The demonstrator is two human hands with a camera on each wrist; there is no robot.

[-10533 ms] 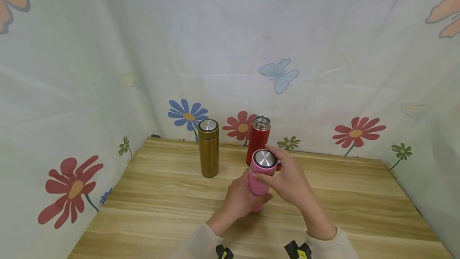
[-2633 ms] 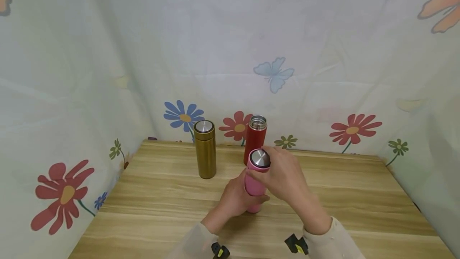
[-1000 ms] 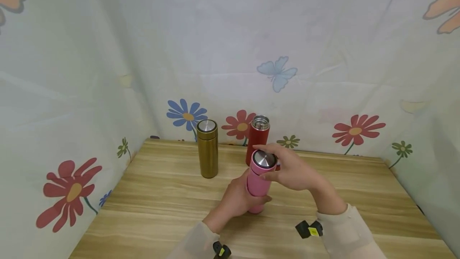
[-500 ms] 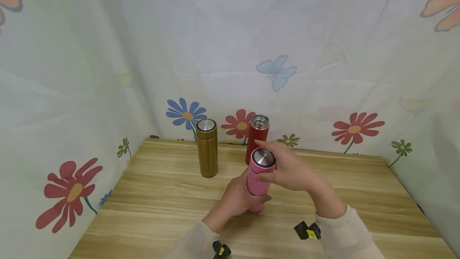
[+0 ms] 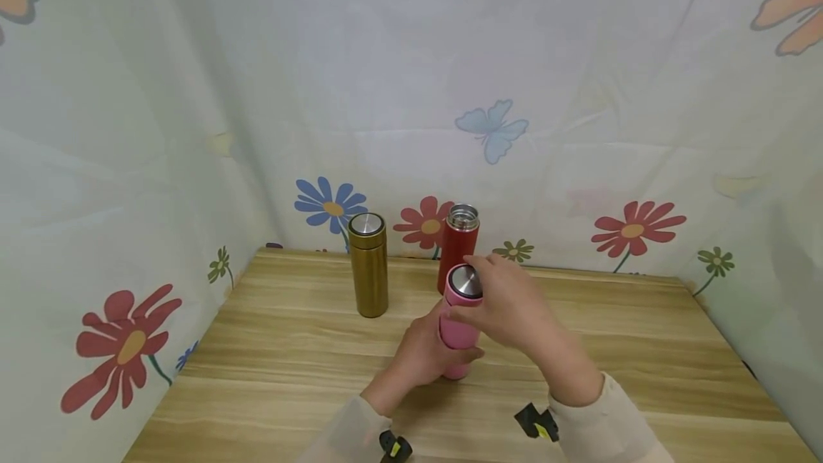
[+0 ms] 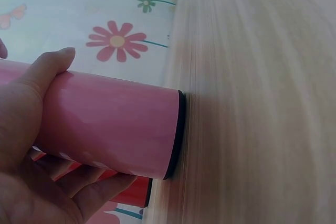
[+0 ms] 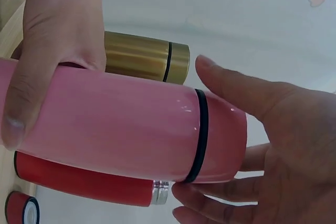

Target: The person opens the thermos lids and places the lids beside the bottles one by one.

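A pink thermos (image 5: 459, 331) with a silver-topped lid (image 5: 466, 281) stands upright on the wooden table. My left hand (image 5: 419, 352) grips its body low down, thumb on the near side; the left wrist view shows its black base (image 6: 176, 135) at the table top. Round the lid, my right hand (image 5: 514, 306) has its thumb on one side and fingers on the other. How firmly it holds is hard to tell in the right wrist view. Just behind stands a red thermos (image 5: 459, 252) without a lid, its steel mouth showing. Left of it is a gold thermos (image 5: 370, 277) with its lid on.
A small red lid (image 7: 22, 208) lies near the red thermos's base, hidden from the head view. Flower-printed cloth (image 5: 546, 184) hangs at the back and sides of the wooden table (image 5: 308, 377).
My right hand has turned round the lid, its wrist swinging left and nearer over the last second. My left hand keeps its grip on the pink thermos; the other thermoses have stayed put.
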